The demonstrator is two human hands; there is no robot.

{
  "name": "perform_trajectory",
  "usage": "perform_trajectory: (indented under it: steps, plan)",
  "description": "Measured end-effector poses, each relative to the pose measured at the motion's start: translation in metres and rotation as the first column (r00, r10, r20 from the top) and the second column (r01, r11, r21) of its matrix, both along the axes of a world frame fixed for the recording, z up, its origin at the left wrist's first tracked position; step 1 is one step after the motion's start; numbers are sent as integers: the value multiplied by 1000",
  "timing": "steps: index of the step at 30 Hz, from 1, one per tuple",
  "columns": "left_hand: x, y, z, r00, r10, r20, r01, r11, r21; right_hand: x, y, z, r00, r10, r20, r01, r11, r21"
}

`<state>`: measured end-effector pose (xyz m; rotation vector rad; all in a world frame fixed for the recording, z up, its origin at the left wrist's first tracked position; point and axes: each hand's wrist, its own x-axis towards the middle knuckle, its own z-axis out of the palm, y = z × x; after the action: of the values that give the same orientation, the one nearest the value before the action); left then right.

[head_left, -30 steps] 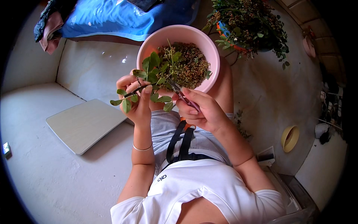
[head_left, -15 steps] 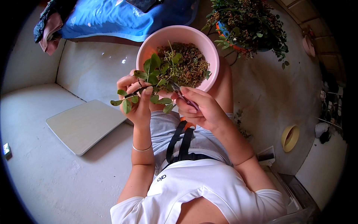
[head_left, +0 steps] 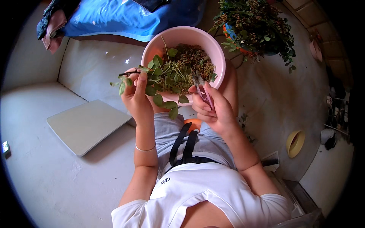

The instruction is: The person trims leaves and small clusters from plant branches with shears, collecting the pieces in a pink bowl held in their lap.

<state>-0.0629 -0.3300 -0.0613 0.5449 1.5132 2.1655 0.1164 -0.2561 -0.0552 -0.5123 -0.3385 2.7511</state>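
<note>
Head: left hand [head_left: 135,93] pinches branch [head_left: 151,91].

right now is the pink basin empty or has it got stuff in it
Partly filled: small brownish clusters lie in the pink basin, with bare inner wall showing above them.

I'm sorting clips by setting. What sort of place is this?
Probably a plain room in a home, used for chores: a bare, pale floor, a blue cloth over something low, and a pink basin of small brownish clusters before the person.
</note>
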Motion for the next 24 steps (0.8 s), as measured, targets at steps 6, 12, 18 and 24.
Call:
perform_trajectory:
  steps: [6, 12, 18, 24]
  plan:
    - [-8, 10, 2, 989, 8, 146, -16, 998, 54, 9, -2, 5, 997, 56, 59, -65, 984, 164]
    - [-21, 9, -6, 988, -102, 115, 84, 985, 154, 26, 0, 8, 984, 72, 161, -128, 921, 367]
    - [-13, 8, 8, 995, -101, 26, 94, 976, 194, 29, -3, 12, 954, 43, 296, -179, 874, 451]
    - [-3, -2, 17, 887, 18, -462, 78, 979, 187, 23, -3, 13, 960, 65, 274, -186, 876, 445]
